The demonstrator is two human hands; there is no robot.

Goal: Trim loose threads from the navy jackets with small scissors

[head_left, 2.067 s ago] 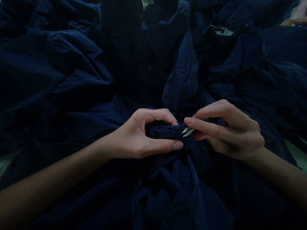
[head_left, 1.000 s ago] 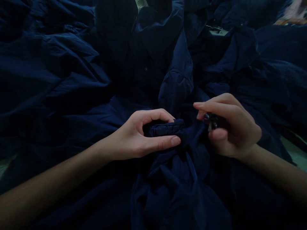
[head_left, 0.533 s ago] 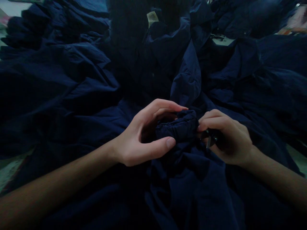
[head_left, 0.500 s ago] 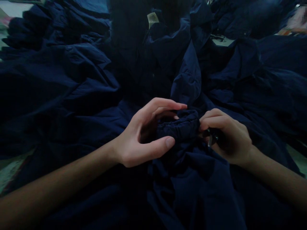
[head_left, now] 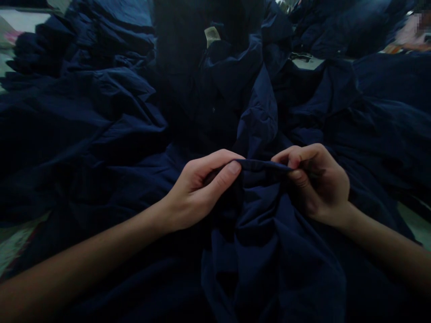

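A navy blue garment (head_left: 256, 224) hangs in folds between my hands, with the hemmed edge of its sleeve end (head_left: 259, 165) held level and stretched sideways. My left hand (head_left: 202, 188) pinches the left end of this edge between thumb and fingers. At the right end, my right hand (head_left: 316, 184) closes thumb and forefinger on the same edge. Its palm lies in dark shadow, so I cannot tell whether anything else is held there. Just beyond my hands, a crumpled sleeve-like fold (head_left: 259, 116) lies on the cloth.
More navy garments are heaped at the left (head_left: 84, 112) and right (head_left: 363, 98). A pale label (head_left: 212, 37) shows on the cloth ahead. Pale surface (head_left: 306, 60) appears between the heaps. At the far upper right, part of a person in pink (head_left: 409, 33) is visible.
My left hand has gone from spread around the bunched sleeve end to pinching its edge. The edge is now flattened and taut. The small metal tool in my right hand no longer shows.
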